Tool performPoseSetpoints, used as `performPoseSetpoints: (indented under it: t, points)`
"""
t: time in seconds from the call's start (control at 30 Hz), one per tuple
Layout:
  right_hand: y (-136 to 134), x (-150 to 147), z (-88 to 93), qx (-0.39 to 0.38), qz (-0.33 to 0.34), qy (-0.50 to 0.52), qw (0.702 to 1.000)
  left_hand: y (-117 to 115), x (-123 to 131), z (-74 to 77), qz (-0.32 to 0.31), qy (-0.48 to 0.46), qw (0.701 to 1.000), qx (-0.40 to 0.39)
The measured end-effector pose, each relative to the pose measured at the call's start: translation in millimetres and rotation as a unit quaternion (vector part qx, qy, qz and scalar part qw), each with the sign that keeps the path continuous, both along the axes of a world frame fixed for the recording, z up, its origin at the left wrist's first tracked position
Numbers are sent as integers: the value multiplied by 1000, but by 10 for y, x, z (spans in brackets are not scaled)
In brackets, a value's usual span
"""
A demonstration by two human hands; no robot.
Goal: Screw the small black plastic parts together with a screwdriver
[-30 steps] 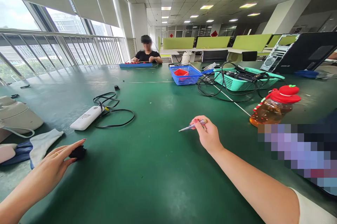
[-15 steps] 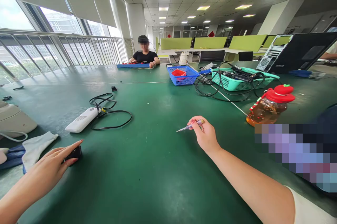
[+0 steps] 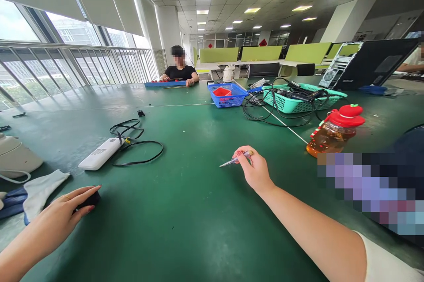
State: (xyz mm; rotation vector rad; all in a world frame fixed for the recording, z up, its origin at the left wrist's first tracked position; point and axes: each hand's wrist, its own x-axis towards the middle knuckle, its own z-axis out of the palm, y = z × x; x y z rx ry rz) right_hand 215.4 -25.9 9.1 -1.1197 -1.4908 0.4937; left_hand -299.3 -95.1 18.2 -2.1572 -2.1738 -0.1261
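My left hand (image 3: 62, 209) rests low on the left side of the green table (image 3: 185, 211), its fingers and thumb around a small black block (image 3: 92, 201). The hand covers much of the block, so I cannot tell what kind of thing it is. In my right hand (image 3: 255, 169) is a small screwdriver (image 3: 235, 159) with a clear handle, pinched between thumb and fingers. Its thin metal tip points left, just above the tabletop. A white power bank (image 3: 102, 154) with a looped black cable (image 3: 145, 143) lies beyond my left hand.
At the right stands a tilted bottle (image 3: 334, 134) with a red lid. Farther back are a blue basket (image 3: 230, 99), a green basket (image 3: 289, 103) of cables and a black computer case (image 3: 371, 63). A person (image 3: 179, 70) sits at the far end. Blue-white cloth (image 3: 43, 191) lies left.
My left fingers have come down closer around the black block. My right hand holds the screwdriver in nearly the same pose. The whole view has shifted slightly.
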Motion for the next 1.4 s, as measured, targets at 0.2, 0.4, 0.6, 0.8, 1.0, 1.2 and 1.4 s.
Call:
performPoseSetpoints:
  t: [0.2, 0.4, 0.6, 0.8, 1.0, 1.2, 1.4]
  points:
    - [-3, -5, 10, 6, 0, -5, 1000, 21, 46, 46, -4, -15, 1000, -17]
    - [-8, -2, 24, 4, 0, -6, 1000, 25, -19, 12, 7, -8, 1000, -2]
    - [-6, -4, 20, 7, 2, -11, 1000, 15, -39, -7, 31, 9, 999, -21]
    - [-9, -1, 20, 6, 4, -5, 1000, 7, -108, 2, 26, 34, 999, 13]
    - [-26, -5, 41, 10, 6, -26, 1000, 10, 269, 292, 79, 25, 996, -40]
    - [-91, -18, 89, 56, 35, -100, 993, 170, 1678, 685, -176, -70, 982, 16]
    - [-190, -64, 158, 128, 156, -228, 953, 678, 2769, 519, -331, -57, 941, 41]
